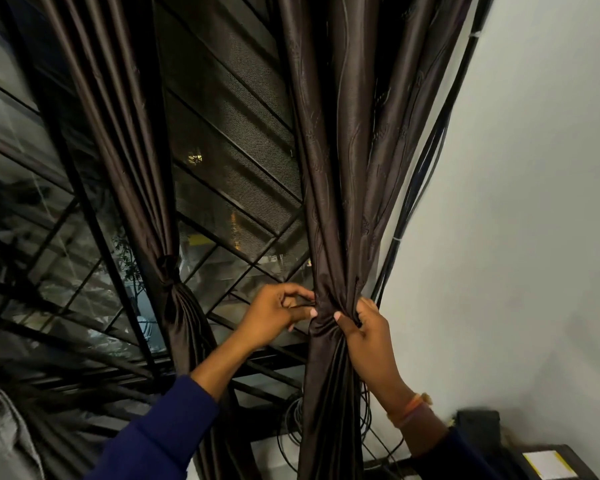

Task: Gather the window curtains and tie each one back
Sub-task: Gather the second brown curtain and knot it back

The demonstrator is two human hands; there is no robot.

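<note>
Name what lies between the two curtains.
In the head view, window mesh and grille show between the knotted left curtain and the right curtain.

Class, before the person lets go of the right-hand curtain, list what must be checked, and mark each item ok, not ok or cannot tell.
1. Left curtain already knotted: ok.
2. Right curtain gathered into one bundle: ok.
3. Right hand grips the bundle at the waist: ok.
4. Left hand fingers pinch the fabric: ok.
5. Knot pulled tight enough to hold alone: cannot tell.
6. Black cables beside the wall kept out of the bundle: cannot tell.
</note>
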